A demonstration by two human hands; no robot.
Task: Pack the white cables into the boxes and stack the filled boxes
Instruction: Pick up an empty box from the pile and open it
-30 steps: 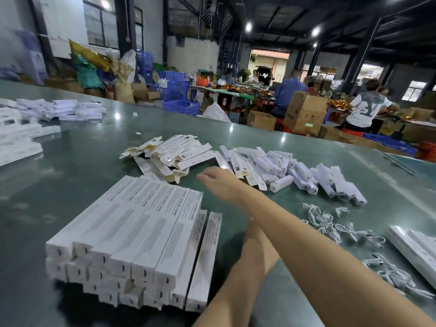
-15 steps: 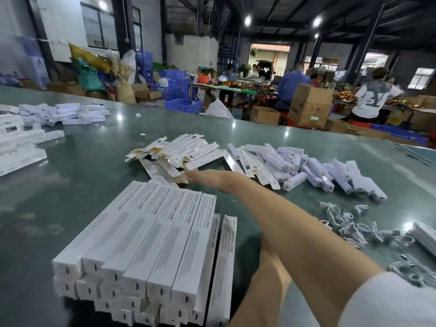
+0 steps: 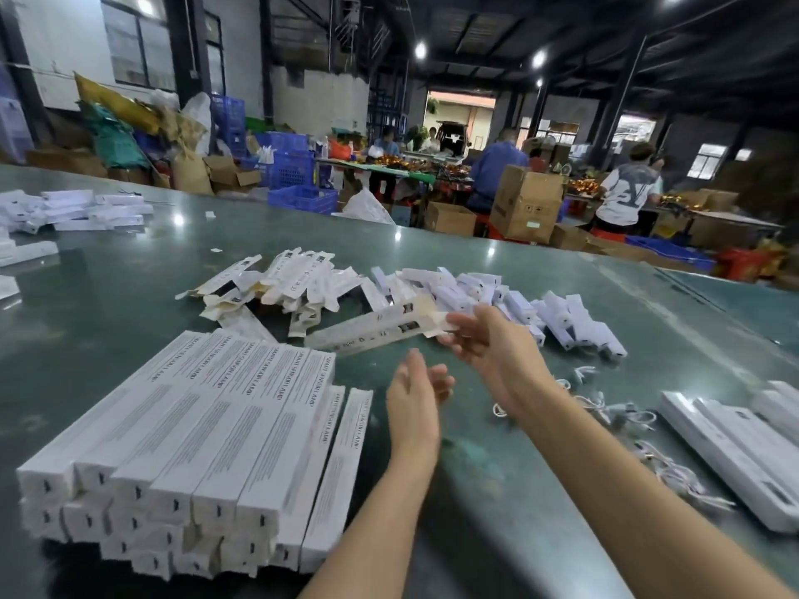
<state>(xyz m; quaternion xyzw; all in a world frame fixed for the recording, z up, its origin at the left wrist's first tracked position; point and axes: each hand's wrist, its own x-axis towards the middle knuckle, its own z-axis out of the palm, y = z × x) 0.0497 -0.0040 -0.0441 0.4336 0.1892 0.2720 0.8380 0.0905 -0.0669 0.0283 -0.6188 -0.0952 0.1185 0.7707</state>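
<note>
Just beyond the left hand (image 3: 415,393), which hovers with fingers loosely straight and holding nothing, the right hand (image 3: 488,343) pinches one end of a long flat box (image 3: 372,330) (blurred). Left of both hands sits the stack of filled boxes (image 3: 194,447) on the green table (image 3: 108,313). The white cables (image 3: 605,408) lie right of the right forearm.

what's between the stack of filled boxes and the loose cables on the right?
In the head view, the left hand and both forearms cross that stretch of green table between the stacked boxes and the cables; otherwise bare.
</note>
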